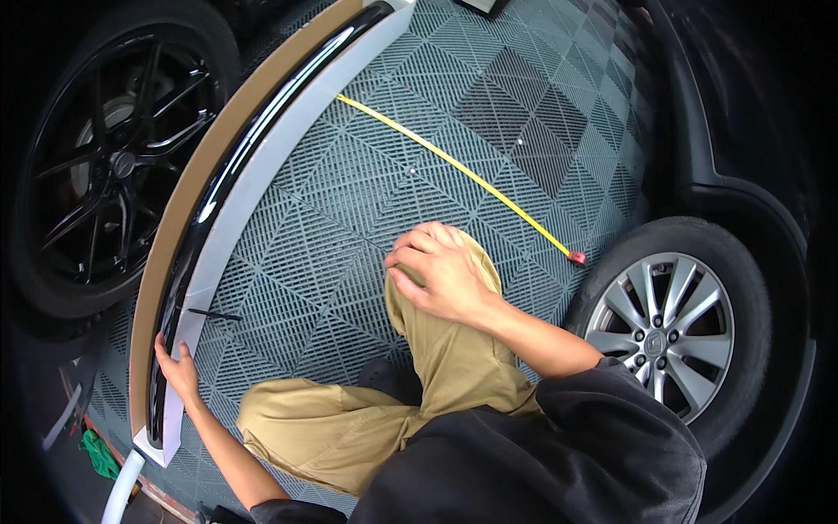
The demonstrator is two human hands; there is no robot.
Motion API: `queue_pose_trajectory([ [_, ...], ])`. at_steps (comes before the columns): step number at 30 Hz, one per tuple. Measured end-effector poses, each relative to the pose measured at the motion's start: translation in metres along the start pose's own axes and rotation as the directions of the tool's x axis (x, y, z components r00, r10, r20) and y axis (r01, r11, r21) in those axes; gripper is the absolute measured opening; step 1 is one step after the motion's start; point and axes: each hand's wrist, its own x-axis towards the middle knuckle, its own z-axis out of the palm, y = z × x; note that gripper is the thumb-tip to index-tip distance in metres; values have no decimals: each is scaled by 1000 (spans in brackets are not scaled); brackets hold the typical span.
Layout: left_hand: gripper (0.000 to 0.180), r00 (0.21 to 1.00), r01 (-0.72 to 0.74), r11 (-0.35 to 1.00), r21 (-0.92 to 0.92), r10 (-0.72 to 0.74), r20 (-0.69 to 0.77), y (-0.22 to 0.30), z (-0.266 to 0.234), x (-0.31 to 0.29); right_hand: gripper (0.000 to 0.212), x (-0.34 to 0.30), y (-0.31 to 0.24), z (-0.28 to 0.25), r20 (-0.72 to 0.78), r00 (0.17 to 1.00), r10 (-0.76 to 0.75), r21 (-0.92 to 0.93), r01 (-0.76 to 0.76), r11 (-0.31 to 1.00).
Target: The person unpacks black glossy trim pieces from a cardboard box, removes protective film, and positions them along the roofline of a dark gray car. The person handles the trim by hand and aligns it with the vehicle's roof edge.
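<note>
A long, glossy black curved strip (236, 162) lies in a narrow open cardboard box (170, 218) with a white side flap (229, 223). My left hand (181, 374) rests at the near end of this box. Its thumb and fingers are apart, and the fingertips reach over the flap onto the strip. On my bent knee lies my right hand (441, 269), open, fingers flat on the tan trousers (458, 349). A thin black stick-like object (215, 315) pokes out from the flap, just beyond my left hand.
An extended yellow tape measure (463, 168), with a red case (576, 258), crosses the grey grid-tile floor (305, 201). A black-rimmed car wheel (122, 162) stands left of the box, a silver-rimmed wheel (668, 332) to my right. Green cloth (100, 454) lies at lower left.
</note>
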Motion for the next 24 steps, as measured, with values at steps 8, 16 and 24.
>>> queue_pose_trajectory([
  [8, 60, 999, 33, 991, 131, -34, 6, -30, -4, 1, 12, 6, -5, -2, 31, 999, -19, -145, 23, 989],
  [16, 69, 991, 52, 947, 317, -89, 102, -41, 10, 9, 14, 2, -8, 9, 15, 999, -35, -196, 38, 980],
  [24, 66, 972, 59, 942, 331, -130, 198, -13, 40, 32, 23, 92, -51, 16, 541, 814, -211, 65, 210, 976],
])
